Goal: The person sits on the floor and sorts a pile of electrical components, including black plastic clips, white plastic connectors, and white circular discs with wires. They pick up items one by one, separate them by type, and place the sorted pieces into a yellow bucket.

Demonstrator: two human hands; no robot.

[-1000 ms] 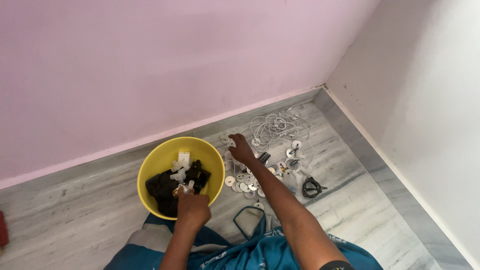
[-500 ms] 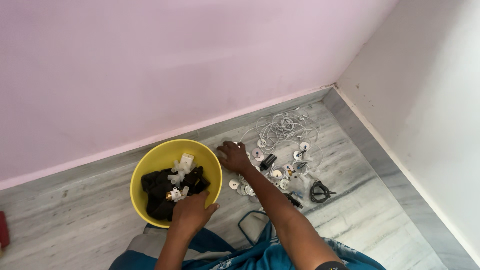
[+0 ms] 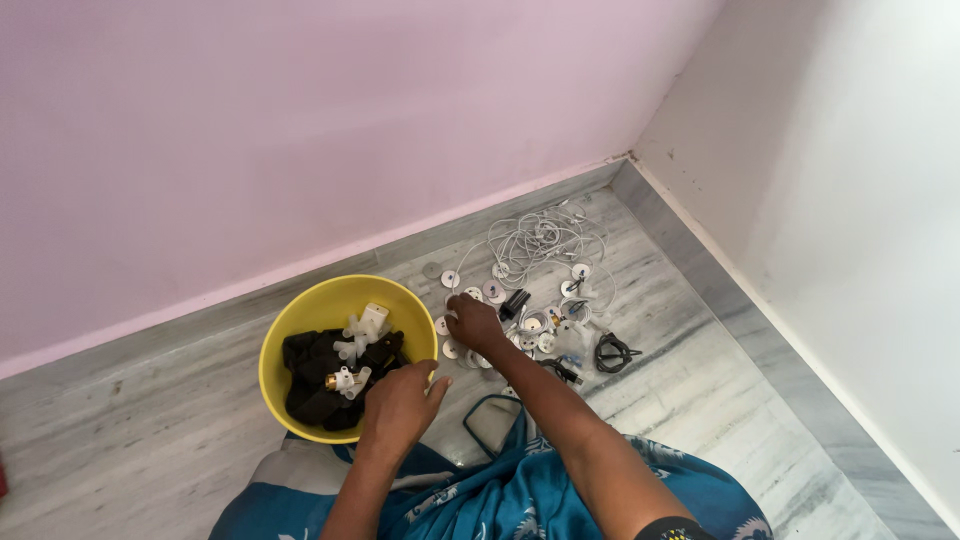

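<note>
1. Head view: the person sat at the corner of a grey marble floor (image 3: pixel 180 440), sorting small electrical parts. The step in hand looked like picking loose pieces off the floor beside a round yellow plastic bowl (image 3: pixel 300 320).

2. The left hand (image 3: pixel 400 405) rested at the bowl's near rim, fingers curled inward; whether it gripped anything, I could not tell (the knuckles hid the palm).

3. The right hand (image 3: pixel 475 322) reached down onto the scatter of small white round plastic discs (image 3: pixel 530 325) just right of the bowl, fingertips pinched close on or around one disc; the hold itself was too small to confirm.

4. Inside the bowl lay black plastic pieces (image 3: pixel 310 375) with white plastic plug-like fittings (image 3: pixel 365 325) on top.

5. Beyond the discs sat a tangle of thin white wire (image 3: pixel 540 240), and a small black coiled cord (image 3: pixel 610 352) lay well to the right.

6. The next move, by my judgement, would call for a clean pinch on a single disc without dragging its neighbours.

7. Packages, labels, signs: none showed; the pink wall (image 3: pixel 300 130) and white wall (image 3: pixel 850 200) were bare.
</note>
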